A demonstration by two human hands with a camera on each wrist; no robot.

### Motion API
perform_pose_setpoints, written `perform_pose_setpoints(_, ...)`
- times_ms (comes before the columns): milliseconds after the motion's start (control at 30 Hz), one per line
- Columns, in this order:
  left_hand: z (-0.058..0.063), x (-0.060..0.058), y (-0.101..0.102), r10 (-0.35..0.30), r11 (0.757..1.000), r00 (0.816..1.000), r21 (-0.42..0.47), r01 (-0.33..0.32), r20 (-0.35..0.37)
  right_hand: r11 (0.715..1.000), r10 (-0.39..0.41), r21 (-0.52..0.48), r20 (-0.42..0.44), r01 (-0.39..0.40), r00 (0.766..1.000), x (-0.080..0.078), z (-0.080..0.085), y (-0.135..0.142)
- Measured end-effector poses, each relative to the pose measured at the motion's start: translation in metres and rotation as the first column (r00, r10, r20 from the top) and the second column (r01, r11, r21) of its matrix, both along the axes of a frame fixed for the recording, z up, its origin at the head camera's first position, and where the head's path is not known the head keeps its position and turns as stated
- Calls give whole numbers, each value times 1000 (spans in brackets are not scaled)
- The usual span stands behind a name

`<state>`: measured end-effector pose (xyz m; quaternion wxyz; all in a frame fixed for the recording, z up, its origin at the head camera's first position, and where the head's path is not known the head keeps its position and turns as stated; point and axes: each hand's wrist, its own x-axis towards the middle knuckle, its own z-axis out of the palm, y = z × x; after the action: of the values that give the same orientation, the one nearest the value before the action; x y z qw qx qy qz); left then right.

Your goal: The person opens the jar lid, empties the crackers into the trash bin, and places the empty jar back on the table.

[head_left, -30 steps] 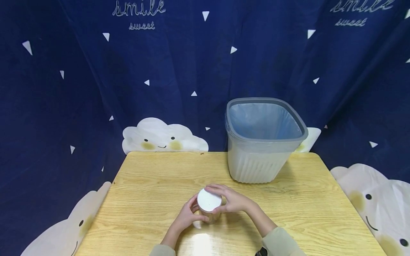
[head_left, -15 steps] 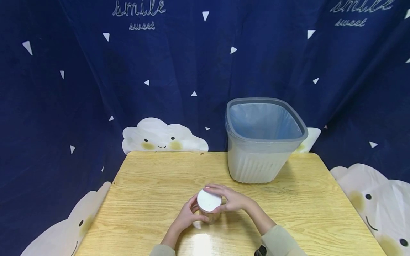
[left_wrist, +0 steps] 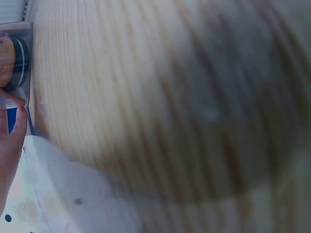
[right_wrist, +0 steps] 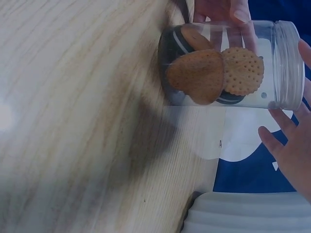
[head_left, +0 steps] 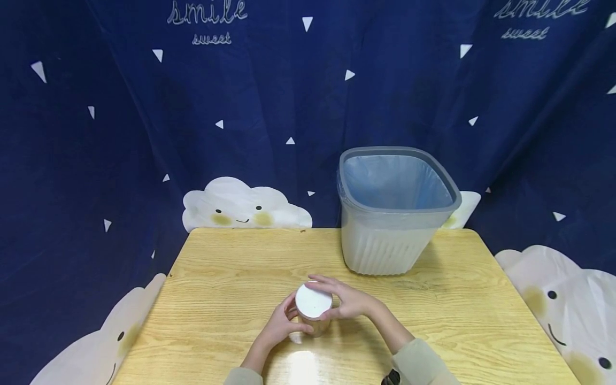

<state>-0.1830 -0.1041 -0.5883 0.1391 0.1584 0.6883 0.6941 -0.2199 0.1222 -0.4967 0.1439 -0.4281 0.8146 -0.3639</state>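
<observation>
Left grip clamped round one cookie jar, right grip clamped on one white lid, one bin

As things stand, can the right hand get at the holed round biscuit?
Probably not: the white lid appears to cover the mouth of the clear jar, shutting the holed round biscuit inside. The right hand has its fingers around the lid.

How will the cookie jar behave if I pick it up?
The jar looks stiff, being straight-walled and undented. Its smooth, shiny surface could be slippery. The cookies, leaning at different angles, may shift if it tips.
</observation>
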Motion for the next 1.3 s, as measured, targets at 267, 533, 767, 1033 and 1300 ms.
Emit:
perform_pose_setpoints(267, -1, -1, 0, 13, 1000, 1000, -1, -13, 4, 990, -139, -41, -35, 138, 990, 15, 2, -4)
perform_pose_setpoints(533, -2, 0, 0, 14, 1000, 1000, 0, -14, 6, 942, -335, -82, -158, 325, 929, 31, -2, -16)
perform_pose_setpoints(767, -1, 0, 1, 8, 1000, 1000, 15, -8, -19, 882, -469, -67, -221, 466, 855, 42, -7, -24)
perform_pose_setpoints(1033, 1, 1, 2, 37, 999, 999, 20, -37, -10, 862, -502, -95, -296, 498, 812, 47, -14, -29)
perform_pose_setpoints(1300, -1, 0, 2, 37, 999, 999, 10, -37, -6, 861, -504, -111, -322, 497, 802, 47, -13, -30)
